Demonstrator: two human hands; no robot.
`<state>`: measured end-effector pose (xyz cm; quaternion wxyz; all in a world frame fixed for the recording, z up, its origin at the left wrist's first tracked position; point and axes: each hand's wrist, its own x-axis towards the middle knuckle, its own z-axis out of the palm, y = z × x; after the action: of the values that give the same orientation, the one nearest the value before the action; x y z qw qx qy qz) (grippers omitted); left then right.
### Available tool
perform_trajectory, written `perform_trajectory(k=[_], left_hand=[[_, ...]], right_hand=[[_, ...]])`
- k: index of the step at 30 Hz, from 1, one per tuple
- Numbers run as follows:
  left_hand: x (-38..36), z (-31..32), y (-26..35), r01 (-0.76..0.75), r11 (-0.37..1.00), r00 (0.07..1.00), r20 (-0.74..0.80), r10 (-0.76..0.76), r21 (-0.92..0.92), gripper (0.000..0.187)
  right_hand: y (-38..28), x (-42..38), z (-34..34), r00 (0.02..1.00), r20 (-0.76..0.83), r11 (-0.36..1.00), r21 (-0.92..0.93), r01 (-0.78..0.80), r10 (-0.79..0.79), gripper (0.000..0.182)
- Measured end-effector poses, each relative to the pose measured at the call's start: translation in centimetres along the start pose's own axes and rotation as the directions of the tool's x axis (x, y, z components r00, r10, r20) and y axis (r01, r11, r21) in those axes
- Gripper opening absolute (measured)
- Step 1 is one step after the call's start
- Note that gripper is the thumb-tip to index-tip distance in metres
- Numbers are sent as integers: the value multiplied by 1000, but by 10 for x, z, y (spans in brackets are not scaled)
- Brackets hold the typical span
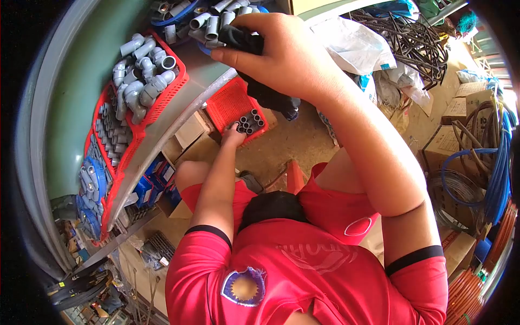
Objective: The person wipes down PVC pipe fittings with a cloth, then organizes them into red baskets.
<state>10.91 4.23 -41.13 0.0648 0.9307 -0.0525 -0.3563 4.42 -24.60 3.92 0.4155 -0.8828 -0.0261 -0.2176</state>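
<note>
My right hand [279,57], large and close to the camera, is closed on a dark crumpled cloth [271,96]. The cloth hangs down from my fingers and covers part of the floor behind it. Lower down, my left hand [233,135] is closed at the near left corner of a red plastic basket [225,103], seemingly gripping its rim; the fingers are partly hidden. Several short grey pipe fittings [250,123] stand on end inside the basket, right beside that hand.
On the shelf [179,97] at left, red baskets [179,73] and blue trays hold grey pipe fittings. Cardboard boxes [189,130] lie under it. White plastic sacks [352,46], dark metal rods [411,38] and coiled blue hose [498,168] are at right.
</note>
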Motion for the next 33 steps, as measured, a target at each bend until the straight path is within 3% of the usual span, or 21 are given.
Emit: perform_trajectory(k=[3,6,15,21,24,27,33], left_hand=[[-8,2,0,3,1000,999,-40,-3,-2,85],[-9,5,-6,-91,995,990,-114,87,-37,85],[-23,-11,2,-60,995,995,-78,54,-77,75],[-7,-5,-6,-88,989,996,-34,85,-119,81],[-11,-7,-1,-74,997,996,-58,74,6,82],[7,-4,-14,-169,983,986,-2,169,-74,79],[1,-11,-9,-112,993,993,24,113,-40,78]], right_hand=[[2,1,1,1000,13,1000,5,-13,13,50],[3,0,1,1000,14,1000,13,-24,23,49],[2,-3,-2,1000,-31,1000,27,-2,3,47],[2,-4,0,1000,-4,1000,2,-26,26,46],[5,-4,4,1000,17,999,24,-26,26,45],[7,-4,8,1000,-6,1000,14,-13,13,44],[4,-2,10,999,31,1000,17,-22,21,43]])
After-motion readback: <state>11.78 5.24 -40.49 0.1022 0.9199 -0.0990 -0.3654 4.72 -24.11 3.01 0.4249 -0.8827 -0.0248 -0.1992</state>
